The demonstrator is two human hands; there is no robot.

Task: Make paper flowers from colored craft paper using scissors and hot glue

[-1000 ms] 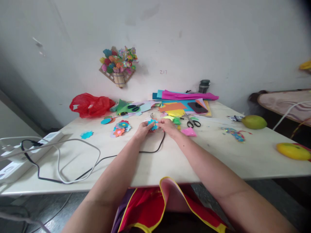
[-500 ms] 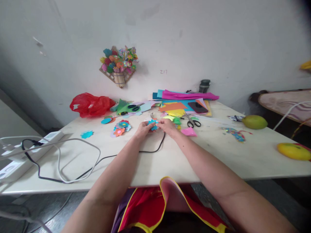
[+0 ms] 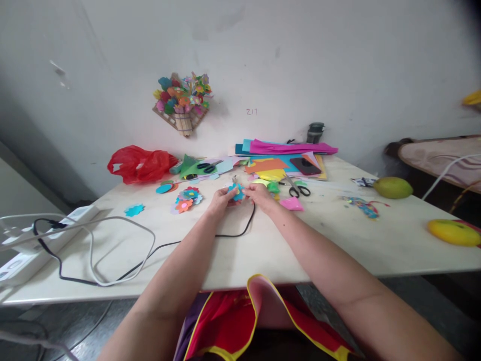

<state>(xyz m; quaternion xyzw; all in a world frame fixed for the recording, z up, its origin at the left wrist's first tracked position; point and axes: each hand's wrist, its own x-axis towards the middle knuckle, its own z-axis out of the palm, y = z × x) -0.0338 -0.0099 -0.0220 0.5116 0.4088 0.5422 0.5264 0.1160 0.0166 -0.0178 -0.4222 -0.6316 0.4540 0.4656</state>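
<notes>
Over the pale table (image 3: 240, 263), your left hand (image 3: 221, 201) pinched the left side of the blue flower (image 3: 236, 190); your right hand (image 3: 263, 197) was at its right edge, grip unclear. Probably light and easily creased, it needed gentle holding by the petals. Behind lay coloured sheets (image 3: 267, 165).

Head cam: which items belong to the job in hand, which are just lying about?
Likely the job:
blue flower, held in the left hand, right hand at its edge
piled flower cut-outs
coloured sheets
nearer scissors

Probably lying about:
yellow fruit
green fruit
phone
red bag
</notes>
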